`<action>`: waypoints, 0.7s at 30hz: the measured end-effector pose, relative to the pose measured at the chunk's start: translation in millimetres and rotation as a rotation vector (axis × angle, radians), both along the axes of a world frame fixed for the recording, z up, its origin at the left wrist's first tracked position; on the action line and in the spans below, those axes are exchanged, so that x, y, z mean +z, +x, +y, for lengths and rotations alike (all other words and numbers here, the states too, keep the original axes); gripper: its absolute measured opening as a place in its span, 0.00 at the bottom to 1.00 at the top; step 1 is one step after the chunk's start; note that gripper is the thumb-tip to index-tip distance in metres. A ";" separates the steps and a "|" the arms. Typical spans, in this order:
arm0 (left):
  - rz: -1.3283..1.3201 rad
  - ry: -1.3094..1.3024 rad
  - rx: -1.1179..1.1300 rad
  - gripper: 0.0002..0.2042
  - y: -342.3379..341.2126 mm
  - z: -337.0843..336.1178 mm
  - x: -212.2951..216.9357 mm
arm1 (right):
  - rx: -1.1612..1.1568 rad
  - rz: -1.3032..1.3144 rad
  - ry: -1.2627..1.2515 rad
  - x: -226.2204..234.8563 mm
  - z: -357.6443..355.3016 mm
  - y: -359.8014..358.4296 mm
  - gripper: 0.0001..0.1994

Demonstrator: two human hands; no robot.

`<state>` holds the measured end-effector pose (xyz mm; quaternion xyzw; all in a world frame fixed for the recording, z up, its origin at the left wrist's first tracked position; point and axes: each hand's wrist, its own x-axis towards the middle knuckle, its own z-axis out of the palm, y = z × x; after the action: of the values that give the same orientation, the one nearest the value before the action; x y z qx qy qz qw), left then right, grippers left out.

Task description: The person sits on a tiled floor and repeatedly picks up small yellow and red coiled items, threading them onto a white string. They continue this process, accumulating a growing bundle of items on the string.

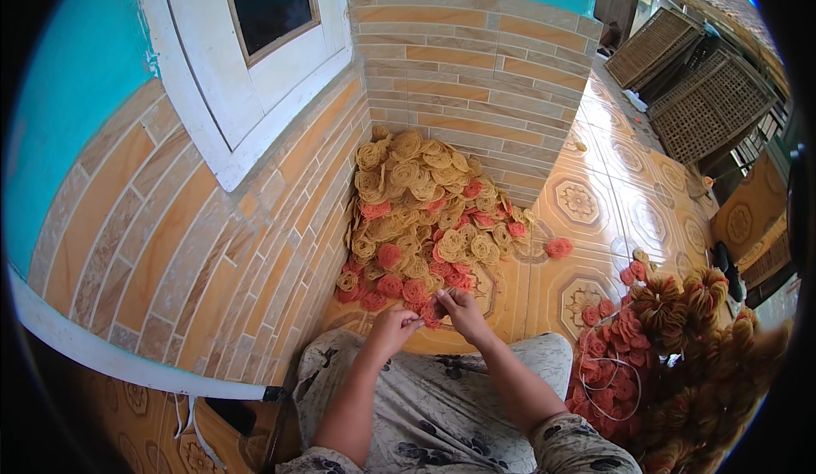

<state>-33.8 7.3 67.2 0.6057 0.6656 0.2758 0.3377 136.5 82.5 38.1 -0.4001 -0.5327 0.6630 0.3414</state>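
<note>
My left hand (394, 331) and my right hand (462, 314) are close together above my lap, a small gap between them. Both have the thumb and fingers pinched. What they hold, perhaps a thin strand, is too small to make out. Just beyond the fingertips lies a heap of round, flat, coiled lacy discs: mostly tan discs (422, 176), with red discs (389, 286) mixed in, thickest along the near edge. A red disc (432, 321) shows between my hands; I cannot tell whether they touch it.
A tiled wall (476, 74) and a white door (255, 91) border the heap. To my right are red discs (612, 346) with a loop of white cord (637, 389), and bundled brown discs (705, 372). Woven racks (710, 104) lean at the far right.
</note>
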 end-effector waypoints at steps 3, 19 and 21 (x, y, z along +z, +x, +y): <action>0.028 0.169 0.022 0.10 -10.0 -0.1 0.4 | 0.028 0.021 0.005 6.8 11.3 -5.6 0.15; -0.751 -0.284 0.404 0.13 -108.2 -2.8 -34.1 | 0.310 -1.261 1.130 -25.8 96.1 -105.3 0.23; -0.765 -0.320 0.366 0.12 -108.0 -0.9 -33.0 | 0.318 -1.370 1.052 -17.2 105.1 -76.0 0.23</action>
<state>-141.8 6.4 34.1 0.2728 0.6235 0.4287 0.5942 60.5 187.6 20.9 -0.4219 -0.9065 -0.0149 -0.0100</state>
